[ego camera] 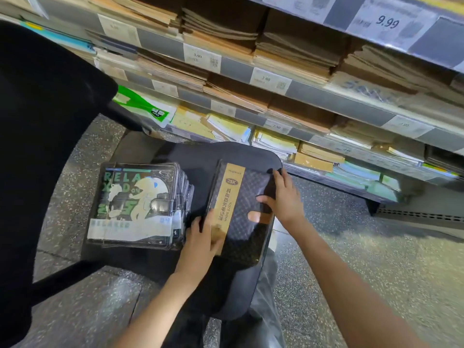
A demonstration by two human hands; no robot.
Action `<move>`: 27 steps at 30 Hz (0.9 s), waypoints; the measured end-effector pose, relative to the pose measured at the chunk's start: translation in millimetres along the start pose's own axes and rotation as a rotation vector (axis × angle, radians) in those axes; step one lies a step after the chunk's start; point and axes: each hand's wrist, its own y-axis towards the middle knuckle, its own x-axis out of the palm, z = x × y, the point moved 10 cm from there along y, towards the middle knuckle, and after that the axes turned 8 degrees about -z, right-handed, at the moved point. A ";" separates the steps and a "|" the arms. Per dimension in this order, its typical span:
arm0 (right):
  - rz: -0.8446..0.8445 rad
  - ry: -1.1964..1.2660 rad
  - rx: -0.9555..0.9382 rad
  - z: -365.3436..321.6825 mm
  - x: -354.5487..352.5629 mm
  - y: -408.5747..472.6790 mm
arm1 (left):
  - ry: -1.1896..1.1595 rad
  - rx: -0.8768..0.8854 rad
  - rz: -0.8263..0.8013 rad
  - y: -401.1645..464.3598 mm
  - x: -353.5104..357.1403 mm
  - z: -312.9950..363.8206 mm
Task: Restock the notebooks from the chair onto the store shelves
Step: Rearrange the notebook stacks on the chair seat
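A black quilted notebook [247, 217] with a tan paper band marked 25K lies on the black chair seat [200, 156]. My left hand [204, 237] grips its near left corner, thumb on the band. My right hand [285, 197] holds its far right edge, fingers curled over the cover. To the left on the same seat sits a stack of clear-wrapped notebooks [136, 204] with a green and white cartoon cover. Store shelves [326, 99] packed with brown and yellow notebooks rise just beyond the chair.
The chair's black backrest [50, 121] fills the left side. Price tags [386, 21] line the shelf edges. A green and white bag [143, 106] lies on a low shelf. Speckled grey floor [376, 259] spreads to the right. My dark trouser leg [266, 297] stands beside the seat.
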 end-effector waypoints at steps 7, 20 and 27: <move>0.044 0.077 0.018 -7.4 -8.6 -0.9 | -0.185 -0.118 0.045 4.8 -4.1 -7.4; 0.120 0.351 -0.046 -25.3 -29.9 -24.8 | -0.350 -0.089 0.125 -1.2 -12.8 0.3; 0.216 0.425 -0.109 -35.4 -71.5 -42.6 | -0.468 -0.001 0.133 -11.7 -29.8 25.7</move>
